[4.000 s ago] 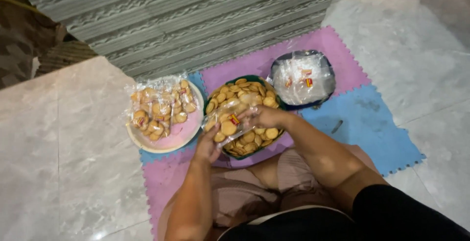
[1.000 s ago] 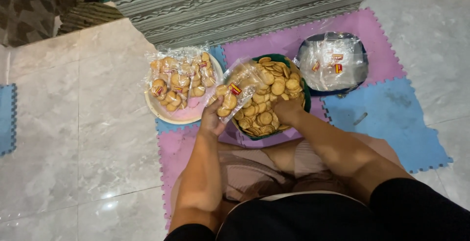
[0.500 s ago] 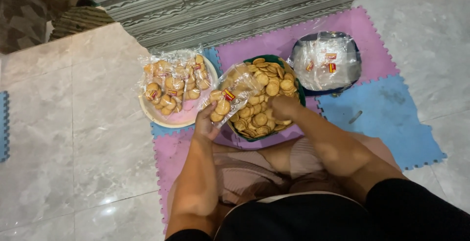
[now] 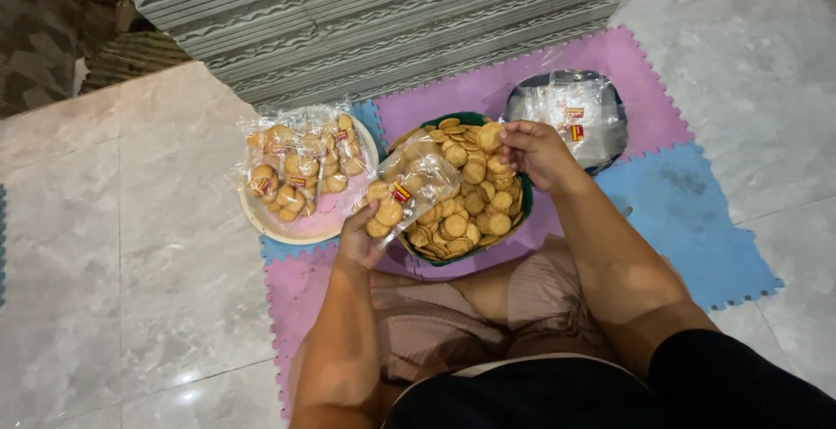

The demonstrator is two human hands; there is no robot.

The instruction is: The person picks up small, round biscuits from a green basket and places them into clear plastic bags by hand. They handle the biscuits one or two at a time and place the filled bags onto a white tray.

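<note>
The person sits on the floor and looks down at a green bowl (image 4: 514,224) heaped with small round biscuits (image 4: 470,207). The bowl rests on a mat of pink and blue foam tiles (image 4: 697,229), just in front of the person's knees.

The left hand (image 4: 361,239) holds a clear plastic bag (image 4: 409,189) by its lower end, fingers curled around it and thumb pressed against the plastic. The bag is partly filled with biscuits and tilts up over the left rim of the bowl, its open end towards the pile.

The right hand (image 4: 535,152) hovers over the far right side of the bowl. Its fingertips are pinched together around a few biscuits lifted off the heap.

To the left of the bowl, a pale round plate (image 4: 279,229) carries several filled, closed bags of biscuits (image 4: 296,163). To the right and a little further away, a dark round tray (image 4: 620,133) holds a stack of empty clear bags (image 4: 570,115). Around the mat lies a glossy grey tiled floor (image 4: 122,246), and a ribbed grey shutter (image 4: 374,11) runs across the top of the view.
</note>
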